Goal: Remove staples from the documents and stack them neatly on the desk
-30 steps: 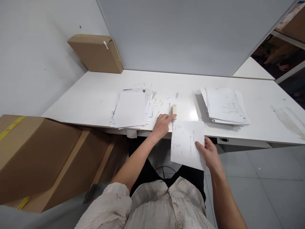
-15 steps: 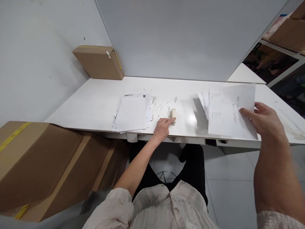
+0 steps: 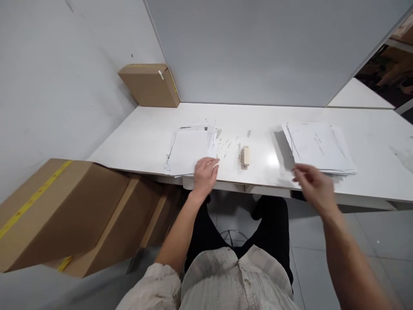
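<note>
Head view: left hand [image 3: 204, 173] rests spread on the left stack [image 3: 190, 148]; right hand [image 3: 311, 183] hovers empty, loosely open. We should pinch only the top sheet, keeping clear of the stapler [image 3: 245, 156].

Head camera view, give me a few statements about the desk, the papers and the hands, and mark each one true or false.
1. The small beige stapler lies on the white desk between two piles of paper. True.
2. The right hand holds a printed sheet up in the air. False: it is empty, near the front edge of the right stack of printed white sheets.
3. The left hand rests its fingers on the stapler. False: it is at the near corner of the left stack of white sheets.
4. A flat brown cardboard box leans in the far left corner of the desk. True.
</note>
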Tool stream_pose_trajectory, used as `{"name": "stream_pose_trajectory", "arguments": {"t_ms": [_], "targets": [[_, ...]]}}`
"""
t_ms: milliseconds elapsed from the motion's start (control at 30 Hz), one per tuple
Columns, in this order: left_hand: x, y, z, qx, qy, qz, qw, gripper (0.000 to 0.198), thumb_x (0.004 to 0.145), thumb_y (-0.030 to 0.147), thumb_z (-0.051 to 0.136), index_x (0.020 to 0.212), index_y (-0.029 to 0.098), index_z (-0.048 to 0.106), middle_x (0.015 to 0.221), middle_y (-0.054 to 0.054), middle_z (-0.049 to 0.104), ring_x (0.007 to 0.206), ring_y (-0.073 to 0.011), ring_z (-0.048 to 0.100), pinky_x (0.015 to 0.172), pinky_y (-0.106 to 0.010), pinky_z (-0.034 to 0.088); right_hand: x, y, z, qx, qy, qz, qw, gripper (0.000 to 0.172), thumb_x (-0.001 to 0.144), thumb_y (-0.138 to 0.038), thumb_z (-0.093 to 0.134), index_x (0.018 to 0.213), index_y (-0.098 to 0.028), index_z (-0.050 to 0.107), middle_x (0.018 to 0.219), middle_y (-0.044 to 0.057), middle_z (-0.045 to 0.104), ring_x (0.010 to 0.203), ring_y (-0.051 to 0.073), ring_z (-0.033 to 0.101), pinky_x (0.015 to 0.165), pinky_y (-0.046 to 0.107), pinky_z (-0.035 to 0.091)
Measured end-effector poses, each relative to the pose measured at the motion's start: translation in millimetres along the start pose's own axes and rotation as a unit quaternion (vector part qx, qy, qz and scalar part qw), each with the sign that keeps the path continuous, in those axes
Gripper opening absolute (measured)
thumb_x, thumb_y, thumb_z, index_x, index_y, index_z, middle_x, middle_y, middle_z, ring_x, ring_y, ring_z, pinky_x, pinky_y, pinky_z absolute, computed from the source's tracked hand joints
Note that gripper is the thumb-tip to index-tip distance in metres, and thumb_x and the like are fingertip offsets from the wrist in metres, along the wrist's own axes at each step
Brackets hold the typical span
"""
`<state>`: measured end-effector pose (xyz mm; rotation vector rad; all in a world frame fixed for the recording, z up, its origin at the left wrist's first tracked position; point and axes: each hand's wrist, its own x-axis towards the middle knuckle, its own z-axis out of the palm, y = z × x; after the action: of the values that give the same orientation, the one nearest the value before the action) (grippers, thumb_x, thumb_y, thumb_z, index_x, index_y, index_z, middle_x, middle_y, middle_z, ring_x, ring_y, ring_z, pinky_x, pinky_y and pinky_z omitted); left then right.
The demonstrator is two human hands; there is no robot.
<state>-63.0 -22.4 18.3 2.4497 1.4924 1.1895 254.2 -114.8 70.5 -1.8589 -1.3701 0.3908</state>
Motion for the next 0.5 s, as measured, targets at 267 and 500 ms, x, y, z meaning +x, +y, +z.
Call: {"name": "stream_pose_trajectory", "arguments": {"t_ms": [267,500], "targets": [[-5.4,-56.0,-41.5,0.088,-0.13,-0.014,0.987,0.035,0.081,0.04,0.058,0.111,0.021,0.061,0.115,-0.01,0.06,0.109,-0.0249,0.053,0.092,-0.04,0.044,-93.3,-15.3,107.0,0.228,-0.178,0.045,0.956,0.025,0.082,-0.04,0.056,0.097,-0.023,0.066,0.088,0.005,0.069,0.068,0.019,0.064,0.062,0.031,0.05],[4.2,-48.2,-44.7,-0.007,-0.109,-0.107,0.988,0.028,0.091,0.03,0.038,0.092,0.018,0.064,0.096,-0.005,0.066,0.094,-0.0188,0.058,0.085,-0.032,0.046,-102.1,-23.2,113.5,0.186,-0.239,-0.023,0.953,0.024,0.085,-0.036,0.052,0.099,-0.024,0.066,0.09,0.006,0.07,0.071,0.019,0.064,0.063,0.031,0.051]]}}
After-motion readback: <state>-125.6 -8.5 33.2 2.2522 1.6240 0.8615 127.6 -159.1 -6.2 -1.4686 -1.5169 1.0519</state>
